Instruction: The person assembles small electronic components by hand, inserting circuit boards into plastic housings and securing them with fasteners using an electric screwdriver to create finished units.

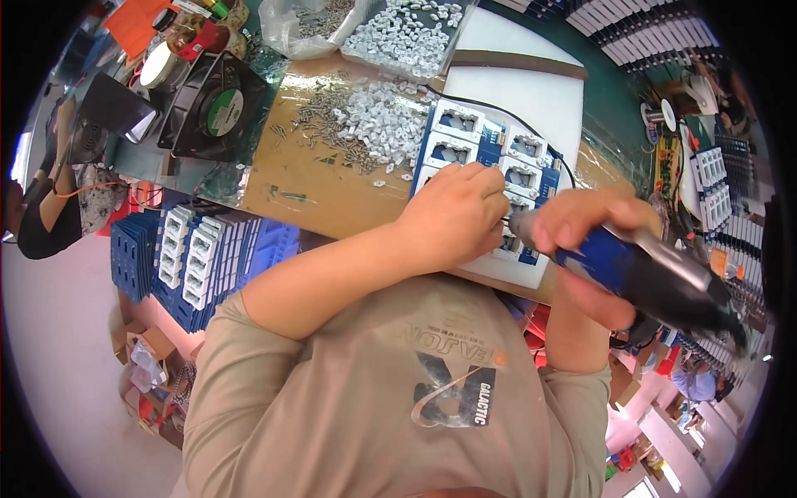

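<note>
A blue circuit board (493,138) carrying several white plastic frames (451,152) lies in front of me on white foam (515,41). My left hand (457,216) rests over its lower part, fingers curled together against a frame; what they pinch, if anything, is hidden. Wrapped round a blue and black electric screwdriver (614,264) is my right hand (591,222). The tool lies nearly level, its narrow nose pointing left, close to my left fingertips. Its bit end is partly hidden by my fingers.
Loose screws (314,120) and small white clips (386,124) lie piled left of the board. Behind them stand a clear tray of clips (407,37) and a bag of screws (320,25). A black fan (212,108) sits far left; stacked boards (195,257) stand below it.
</note>
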Motion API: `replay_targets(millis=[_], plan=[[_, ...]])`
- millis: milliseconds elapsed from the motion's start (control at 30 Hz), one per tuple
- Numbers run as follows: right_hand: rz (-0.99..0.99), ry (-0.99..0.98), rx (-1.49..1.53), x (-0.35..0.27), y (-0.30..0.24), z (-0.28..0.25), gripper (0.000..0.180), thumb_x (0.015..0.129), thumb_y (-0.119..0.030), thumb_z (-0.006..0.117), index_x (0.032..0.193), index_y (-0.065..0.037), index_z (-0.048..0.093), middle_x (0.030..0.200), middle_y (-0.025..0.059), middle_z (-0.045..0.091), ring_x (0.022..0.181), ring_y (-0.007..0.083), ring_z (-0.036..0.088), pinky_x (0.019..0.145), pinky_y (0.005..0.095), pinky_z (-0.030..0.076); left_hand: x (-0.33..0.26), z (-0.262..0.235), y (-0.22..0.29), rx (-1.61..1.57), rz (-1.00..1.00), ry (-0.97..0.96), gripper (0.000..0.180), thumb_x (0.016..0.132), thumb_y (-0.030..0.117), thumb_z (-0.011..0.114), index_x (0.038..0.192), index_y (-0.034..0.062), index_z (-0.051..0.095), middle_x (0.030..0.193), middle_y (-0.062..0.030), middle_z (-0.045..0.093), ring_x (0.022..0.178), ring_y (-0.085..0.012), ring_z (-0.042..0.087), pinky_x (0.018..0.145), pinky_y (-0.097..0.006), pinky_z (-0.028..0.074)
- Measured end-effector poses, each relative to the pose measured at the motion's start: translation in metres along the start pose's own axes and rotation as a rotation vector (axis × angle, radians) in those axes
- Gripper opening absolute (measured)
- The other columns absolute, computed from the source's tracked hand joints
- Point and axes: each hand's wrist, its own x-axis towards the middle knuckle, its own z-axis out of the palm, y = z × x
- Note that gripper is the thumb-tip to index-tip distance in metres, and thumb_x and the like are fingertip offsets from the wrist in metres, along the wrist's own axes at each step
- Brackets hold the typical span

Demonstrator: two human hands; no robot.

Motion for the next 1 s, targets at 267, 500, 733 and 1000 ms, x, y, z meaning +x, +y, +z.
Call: replay_targets(millis=[267,500,733,1000], plan=[[-0.092,0.191,-0.129,-0.038,-0.032,-0.053,0.09,0.081,-0.065,0.074,0.14,-0.003,0.045,0.097,0.0144,0.062,0.078,0.0271,0.063,0.063,0.0411,0.053,-0.033,-0.066,-0.029,0.242,-0.179,0.163,0.013,0.076,0.008,0.074,0.089,0.0075,0.072,0.096,-0.0077,0.064,0.092,-0.0292,0.063,0.081,-0.04,0.052],[0.026,0.485,-0.289,-0.071,-0.016,-0.07,0.084,0.083,-0.066,0.071,0.137,-0.004,0.05,0.089,0.0123,0.059,0.073,0.0244,0.06,0.063,0.0399,0.052,-0.043,-0.068,-0.034,0.338,-0.201,-0.032,0.011,0.078,0.01,0.073,0.089,0.0079,0.072,0.098,-0.0063,0.063,0.095,-0.0277,0.062,0.083,-0.04,0.05],[0.002,0.518,-0.254,-0.073,-0.01,-0.07,0.084,0.082,-0.066,0.072,0.134,-0.003,0.052,0.087,0.0129,0.059,0.071,0.0242,0.058,0.064,0.0395,0.052,-0.056,-0.077,-0.033,0.414,-0.161,-0.018,0.012,0.079,0.01,0.074,0.09,0.007,0.072,0.097,-0.0067,0.064,0.094,-0.0281,0.063,0.082,-0.04,0.05],[0.012,0.528,-0.192,-0.079,-0.01,-0.079,0.087,0.082,-0.068,0.071,0.135,-0.002,0.051,0.089,0.0132,0.059,0.073,0.0246,0.059,0.065,0.0394,0.053,-0.068,-0.112,-0.036,0.307,-0.502,0.064,0.01,0.08,0.01,0.075,0.088,0.0044,0.073,0.094,-0.0097,0.065,0.088,-0.0308,0.065,0.077,-0.04,0.053]])
